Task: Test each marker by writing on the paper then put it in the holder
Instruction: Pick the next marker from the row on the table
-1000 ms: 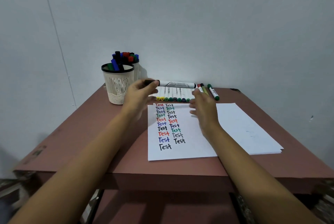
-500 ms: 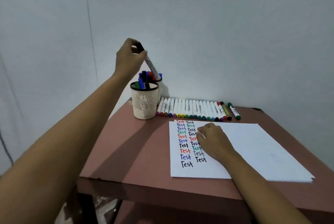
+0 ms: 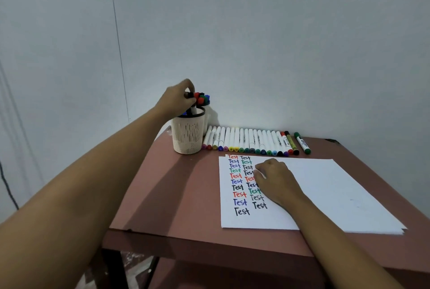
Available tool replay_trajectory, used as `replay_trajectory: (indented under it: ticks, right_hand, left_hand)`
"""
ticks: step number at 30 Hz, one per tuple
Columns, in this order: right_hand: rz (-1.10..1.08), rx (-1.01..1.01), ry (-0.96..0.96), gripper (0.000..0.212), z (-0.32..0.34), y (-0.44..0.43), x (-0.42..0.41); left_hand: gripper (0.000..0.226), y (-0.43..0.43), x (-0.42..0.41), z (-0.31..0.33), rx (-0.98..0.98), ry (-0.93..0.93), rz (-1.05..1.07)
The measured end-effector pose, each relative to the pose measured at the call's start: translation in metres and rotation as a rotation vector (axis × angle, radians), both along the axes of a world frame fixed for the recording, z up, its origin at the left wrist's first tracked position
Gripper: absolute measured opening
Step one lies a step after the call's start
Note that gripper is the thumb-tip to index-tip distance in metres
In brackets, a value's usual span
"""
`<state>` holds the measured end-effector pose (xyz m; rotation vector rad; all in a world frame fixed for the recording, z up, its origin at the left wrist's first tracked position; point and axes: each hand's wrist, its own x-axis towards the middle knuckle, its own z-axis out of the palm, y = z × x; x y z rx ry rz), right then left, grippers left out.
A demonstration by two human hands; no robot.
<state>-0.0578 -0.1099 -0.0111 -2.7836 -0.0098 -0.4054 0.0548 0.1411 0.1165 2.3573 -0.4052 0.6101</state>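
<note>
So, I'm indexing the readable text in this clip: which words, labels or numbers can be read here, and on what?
"Test": handwritten on the paper, repeated down two columns in red, blue, green and black; the right hand covers parts of some.
Print on the barrels in the row of markers: too small to read.
Marks on their cap ends: too blurred to read.

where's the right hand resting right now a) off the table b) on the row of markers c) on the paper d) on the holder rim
c, the right hand lies on the paper, over the second column of test words, apart from the marker row
</note>
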Motion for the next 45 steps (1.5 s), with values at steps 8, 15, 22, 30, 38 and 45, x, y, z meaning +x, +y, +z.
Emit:
replay_trajectory:
  ticks: [8, 15, 22, 30, 38, 45]
  right_hand:
    - [-0.004, -0.004, 0.007, 0.039, 0.000, 0.001, 0.000]
    - [-0.003, -0.013, 0.004, 0.039, 0.000, 0.000, -0.001]
    - [-0.009, -0.047, 0.020, 0.040, 0.003, 0.001, -0.001]
    - [-0.007, 0.220, 0.050, 0.034, 0.032, -0.013, 0.010]
    - [-0.465, 0.248, -0.124, 0.025, 0.042, -0.091, 0.065]
    - [-0.533, 0.192, 0.040, 0.018, 0.038, -0.123, 0.082]
  left_hand:
    - [0.030, -0.004, 0.002, -0.005, 0.126, -0.031, 0.032]
    - [0.025, -0.052, -0.032, -0.030, 0.091, -0.375, -0.188]
    - [0.029, -0.085, -0.036, -0.105, 0.289, -0.043, -0.208]
    - [0.033, -0.083, -0.027, -0.127, 0.332, 0.098, -0.193]
    - [0.032, -0.083, -0.022, -0.131, 0.303, 0.068, -0.188]
    - [0.032, -0.085, -0.022, -0.131, 0.282, 0.049, -0.175]
